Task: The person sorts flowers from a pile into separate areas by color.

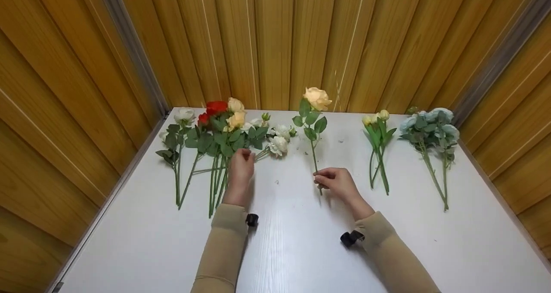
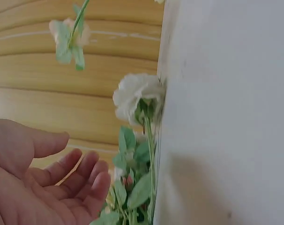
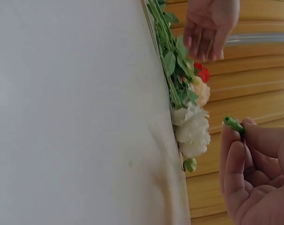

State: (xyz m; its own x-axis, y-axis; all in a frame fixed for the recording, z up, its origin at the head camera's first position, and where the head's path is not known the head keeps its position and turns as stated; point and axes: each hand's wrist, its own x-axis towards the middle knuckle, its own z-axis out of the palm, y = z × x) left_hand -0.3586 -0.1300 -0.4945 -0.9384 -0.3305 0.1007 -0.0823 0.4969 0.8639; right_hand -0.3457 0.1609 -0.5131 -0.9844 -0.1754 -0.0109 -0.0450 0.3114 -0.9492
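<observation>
R hand (image 1: 339,183) is pinching the rose (image 1: 310,134) low on its stem, bloom standing upper centre of frame; L hand (image 1: 242,167) is hovering, fingers loosely bent, holding nothing, nr the bunch (image 1: 223,139), centre-left. Risk (est.): top-heavy bloom may be swivelling the stem, b/c grip is low; L fingers could be snagging leaves if dipping.

White tbl (image 1: 275,245): on L, white roses (image 1: 184,115), then red roses (image 1: 216,107) & peach roses (image 1: 236,120) w/ white peonies (image 1: 278,146) adj.; on R, yellow tulips (image 1: 378,141), pale-blue blooms (image 1: 441,115) nr R edge.
</observation>
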